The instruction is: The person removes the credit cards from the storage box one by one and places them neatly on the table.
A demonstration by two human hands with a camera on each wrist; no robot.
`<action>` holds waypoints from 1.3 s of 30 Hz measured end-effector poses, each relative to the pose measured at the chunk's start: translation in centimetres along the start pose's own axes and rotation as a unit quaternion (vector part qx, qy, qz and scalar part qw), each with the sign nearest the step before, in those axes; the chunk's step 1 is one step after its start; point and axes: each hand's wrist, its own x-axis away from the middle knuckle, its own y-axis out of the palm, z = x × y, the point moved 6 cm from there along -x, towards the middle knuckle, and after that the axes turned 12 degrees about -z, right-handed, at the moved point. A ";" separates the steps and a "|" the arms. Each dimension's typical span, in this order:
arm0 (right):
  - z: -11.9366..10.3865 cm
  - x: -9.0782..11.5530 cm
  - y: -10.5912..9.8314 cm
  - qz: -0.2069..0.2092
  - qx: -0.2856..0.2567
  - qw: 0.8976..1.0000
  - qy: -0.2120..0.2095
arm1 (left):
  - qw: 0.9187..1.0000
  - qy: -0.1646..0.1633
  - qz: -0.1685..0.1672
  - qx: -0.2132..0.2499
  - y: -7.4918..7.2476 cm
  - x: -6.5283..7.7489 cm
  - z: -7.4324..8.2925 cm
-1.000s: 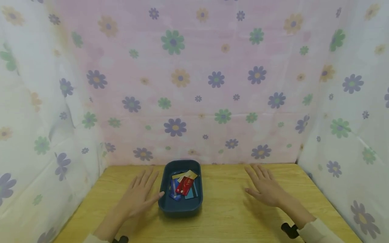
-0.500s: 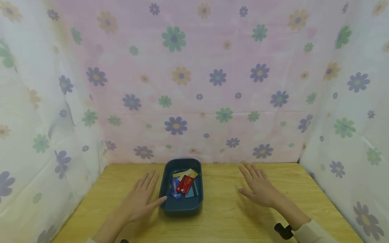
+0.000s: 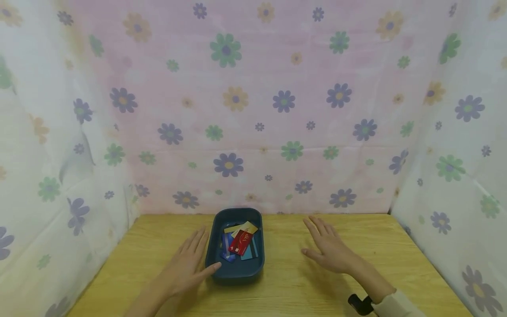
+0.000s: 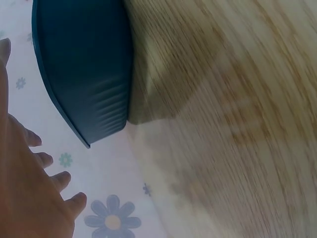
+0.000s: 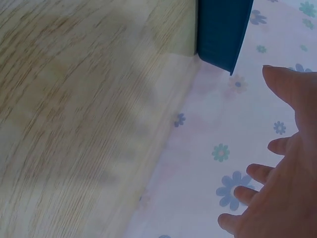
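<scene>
A dark blue plastic tray (image 3: 234,274) stands on the table, holding several overlapping cards. On top lies a red card (image 3: 240,242) marked VIP; around it are a gold card (image 3: 248,227), a blue card (image 3: 227,252) and a light blue striped card (image 3: 250,252). My left hand (image 3: 185,267) hovers at the tray's left side, fingers extended, its thumb over the near left rim; whether it touches cannot be told. Off to the tray's right, my right hand (image 3: 329,249) is held above the table with spread fingers and nothing in it. Both wrist views show the tray's outer wall (image 4: 84,59) beyond the fingers.
The wood-grain table (image 3: 285,281) ends at a flowered cloth backdrop (image 3: 253,132) behind the tray. Similar cloth walls (image 3: 455,198) flank the left and right sides. A black strap piece (image 3: 360,304) sits at the right wrist.
My right hand has moved left, closer to the tray. My left hand has shifted slightly right and nearer, bringing its thumb over the rim. The cards stay as they were.
</scene>
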 end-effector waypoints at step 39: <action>-4.9 -4.2 2.0 -0.077 -0.106 0.991 -0.035 | 0.992 -0.071 -0.070 0.078 2.3 -1.0 1.2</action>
